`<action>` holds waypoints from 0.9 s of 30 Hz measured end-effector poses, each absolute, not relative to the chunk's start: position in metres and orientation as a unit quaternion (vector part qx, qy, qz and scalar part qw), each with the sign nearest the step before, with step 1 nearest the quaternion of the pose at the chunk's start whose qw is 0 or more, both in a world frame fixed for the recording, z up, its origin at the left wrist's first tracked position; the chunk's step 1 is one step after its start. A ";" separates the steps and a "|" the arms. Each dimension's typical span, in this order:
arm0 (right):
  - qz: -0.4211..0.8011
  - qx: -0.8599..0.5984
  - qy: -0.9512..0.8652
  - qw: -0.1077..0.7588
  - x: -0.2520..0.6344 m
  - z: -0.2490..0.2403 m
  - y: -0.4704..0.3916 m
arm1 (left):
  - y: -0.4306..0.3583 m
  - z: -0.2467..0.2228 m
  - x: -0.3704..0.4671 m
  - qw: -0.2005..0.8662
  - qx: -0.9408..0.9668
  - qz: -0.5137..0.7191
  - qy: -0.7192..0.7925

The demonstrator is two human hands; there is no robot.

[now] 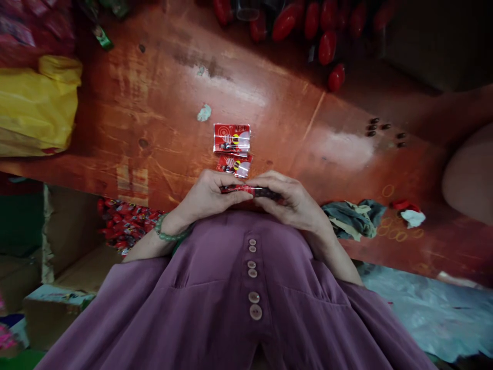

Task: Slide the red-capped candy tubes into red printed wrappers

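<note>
Purple buttoned cloth (231, 288) fills the foreground; above it the left hand (208, 198) and right hand (292, 203) pinch a small red printed plastic packet (246, 190) between fingertips at the worn red-brown wooden surface's (154, 118) edge. It looks light, thin, crinkly, slippery; best held by its ends. 2 similar packets (232, 146) lie just beyond.

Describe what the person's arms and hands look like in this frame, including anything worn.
Both hands are bare, with no gloves or rings visible. The left hand has a bracelet of pale green beads at the wrist. The right hand has nothing visible on its wrist. Loose purple sleeves end short of the wrists, matching a buttoned purple garment.
</note>
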State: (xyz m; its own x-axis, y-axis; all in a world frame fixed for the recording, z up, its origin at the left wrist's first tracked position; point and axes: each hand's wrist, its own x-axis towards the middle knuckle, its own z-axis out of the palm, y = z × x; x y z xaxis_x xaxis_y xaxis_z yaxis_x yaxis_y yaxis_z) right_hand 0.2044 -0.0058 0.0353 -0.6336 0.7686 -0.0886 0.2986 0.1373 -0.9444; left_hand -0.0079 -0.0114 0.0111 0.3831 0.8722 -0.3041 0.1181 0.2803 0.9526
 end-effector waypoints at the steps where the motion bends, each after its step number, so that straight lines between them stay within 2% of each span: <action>1: 0.561 -0.376 -0.701 0.229 0.204 0.034 -0.007 | -0.011 0.011 -0.007 0.654 0.493 0.295 0.493; 4: 0.642 -0.421 -0.583 0.265 0.204 0.030 -0.011 | -0.012 0.008 -0.008 0.684 0.385 0.353 0.510; 7: 0.695 -0.463 -0.455 0.310 0.203 0.027 -0.012 | -0.016 0.007 -0.008 0.754 0.273 0.390 0.453; 9: 0.702 -0.474 -0.417 0.329 0.201 0.025 -0.012 | -0.020 0.009 -0.003 0.782 0.233 0.382 0.434; 12: 0.699 -0.468 -0.424 0.335 0.195 0.022 -0.011 | -0.024 0.013 0.010 0.768 0.215 0.396 0.455; 15: 0.639 -0.483 -0.489 0.345 0.188 0.020 -0.013 | -0.022 0.016 0.024 0.734 0.189 0.432 0.488; 20: 0.396 -0.496 -0.664 0.396 0.177 0.014 -0.017 | -0.015 0.013 0.036 0.693 0.150 0.469 0.526; 22: 0.390 -0.497 -0.657 0.413 0.174 0.010 -0.019 | -0.013 0.011 0.039 0.690 0.153 0.472 0.528; 24: 0.437 -0.519 -0.606 0.415 0.172 0.006 -0.020 | -0.011 0.010 0.040 0.693 0.158 0.469 0.524; 27: 0.500 -0.535 -0.563 0.383 0.174 0.005 -0.020 | -0.010 0.007 0.036 0.677 0.181 0.477 0.531</action>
